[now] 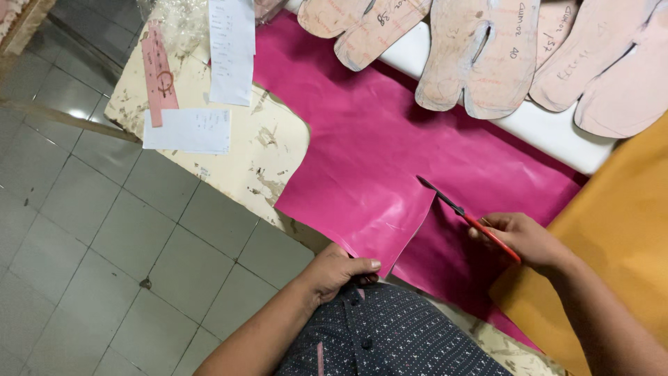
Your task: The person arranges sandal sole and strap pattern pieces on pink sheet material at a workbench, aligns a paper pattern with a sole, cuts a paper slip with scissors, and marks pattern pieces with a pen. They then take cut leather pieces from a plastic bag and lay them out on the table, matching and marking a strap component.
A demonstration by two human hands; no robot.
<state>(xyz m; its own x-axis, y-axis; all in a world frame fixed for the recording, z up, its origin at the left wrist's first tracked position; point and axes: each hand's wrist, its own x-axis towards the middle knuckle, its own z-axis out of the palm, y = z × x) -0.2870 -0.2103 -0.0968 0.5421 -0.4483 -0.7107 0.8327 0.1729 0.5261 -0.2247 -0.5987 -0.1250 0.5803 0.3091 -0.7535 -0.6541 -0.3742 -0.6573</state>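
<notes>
The right hand is closed around the red handles of a pair of scissors, fingers wrapped together on them. The dark blades point up and to the left, and their tip is at the cut edge of a pink sheet that looks like leather. The left hand pinches the lower corner of the cut flap, thumb on top and fingers curled under it, so this corner is lifted a little from the sheet below.

The pink sheet lies across a cream table with many stains. The left edge of the sheet runs down over the table, and the table's own edge is rounded; beyond it there is open grey tiled floor. To the right, a tan sheet covers the edge of the pink one, near the right wrist.

At the top, several pale foot-shaped patterns hang over a white bar, with handwriting on them. At the upper left lie two white paper slips and a narrow pink strip beside them.
</notes>
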